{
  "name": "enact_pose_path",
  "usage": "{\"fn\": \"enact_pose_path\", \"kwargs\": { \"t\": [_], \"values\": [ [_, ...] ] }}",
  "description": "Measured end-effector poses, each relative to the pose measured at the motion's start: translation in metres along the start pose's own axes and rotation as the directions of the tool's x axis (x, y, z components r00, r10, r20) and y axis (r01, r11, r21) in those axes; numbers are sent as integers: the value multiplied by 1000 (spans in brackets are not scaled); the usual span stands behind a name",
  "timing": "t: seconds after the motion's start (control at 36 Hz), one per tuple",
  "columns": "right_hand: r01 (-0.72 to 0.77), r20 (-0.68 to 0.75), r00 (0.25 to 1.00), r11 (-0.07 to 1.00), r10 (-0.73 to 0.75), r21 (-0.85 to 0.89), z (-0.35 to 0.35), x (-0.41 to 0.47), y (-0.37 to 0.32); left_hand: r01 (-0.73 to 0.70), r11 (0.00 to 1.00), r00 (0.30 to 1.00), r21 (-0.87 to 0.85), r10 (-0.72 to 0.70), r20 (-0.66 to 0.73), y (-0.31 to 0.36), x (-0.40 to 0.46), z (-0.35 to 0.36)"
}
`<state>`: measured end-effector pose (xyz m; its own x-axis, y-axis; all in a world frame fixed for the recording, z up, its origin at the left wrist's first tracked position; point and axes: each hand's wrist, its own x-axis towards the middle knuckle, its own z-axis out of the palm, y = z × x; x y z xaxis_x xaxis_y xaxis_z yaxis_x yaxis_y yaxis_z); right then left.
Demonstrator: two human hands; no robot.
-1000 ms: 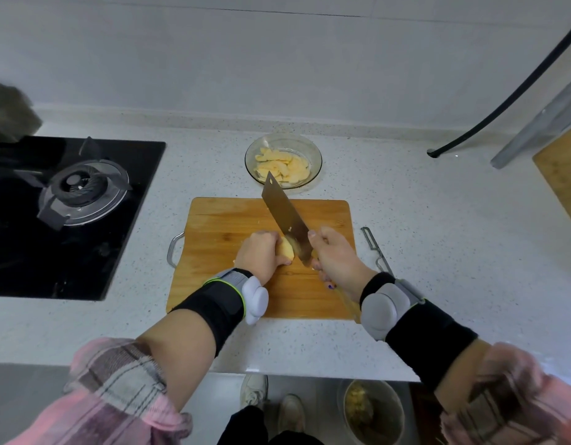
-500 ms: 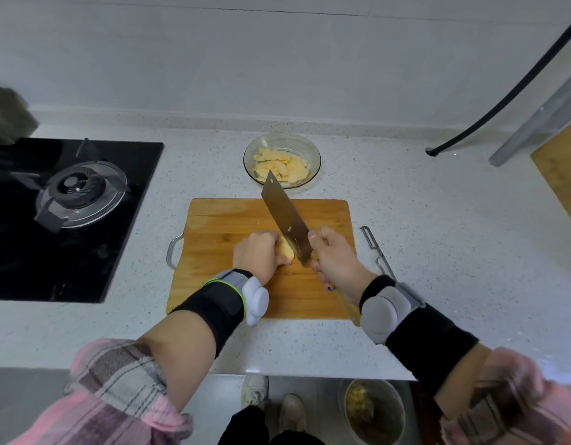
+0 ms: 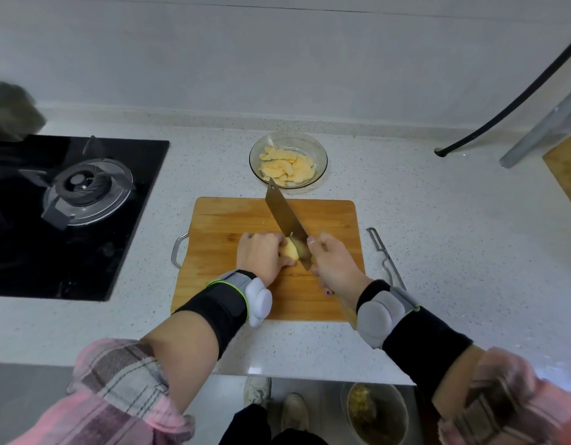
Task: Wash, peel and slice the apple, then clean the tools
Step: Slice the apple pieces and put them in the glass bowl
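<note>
The cutting board (image 3: 233, 220) is warm-toned wood, matt, with a bent metal handle. The knife (image 3: 284, 216) blade is brushed metal (dull sheen). The bowl (image 3: 321, 155) is clear glass. The desk (image 3: 438, 236) is speckled, smooth stone-like white. The hob (image 3: 123, 220) is glossy black glass.

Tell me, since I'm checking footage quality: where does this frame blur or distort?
Head view: wide-angle bending curves the grey wall and black hose at the edges; the pink plaid sleeves and the dark object at far left smear; the steel cleaver, peeled apple piece and wooden cutting board stay sharp.
</note>
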<state>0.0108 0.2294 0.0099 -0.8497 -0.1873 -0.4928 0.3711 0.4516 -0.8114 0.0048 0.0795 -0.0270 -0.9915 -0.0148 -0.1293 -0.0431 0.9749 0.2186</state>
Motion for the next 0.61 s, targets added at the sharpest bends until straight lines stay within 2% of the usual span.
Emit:
{"fn": "enact_pose_path", "kwargs": {
  "t": [0.14,0.61],
  "values": [
    [55,-11,998,998,-55,7,-3,-4,-3,8,1000,1000,13,-8,3,-1,0,0],
    [53,-32,998,999,-53,-10,-4,-13,-4,33,999,999,-7,-33,23,0,-1,-1]
  ]
}}
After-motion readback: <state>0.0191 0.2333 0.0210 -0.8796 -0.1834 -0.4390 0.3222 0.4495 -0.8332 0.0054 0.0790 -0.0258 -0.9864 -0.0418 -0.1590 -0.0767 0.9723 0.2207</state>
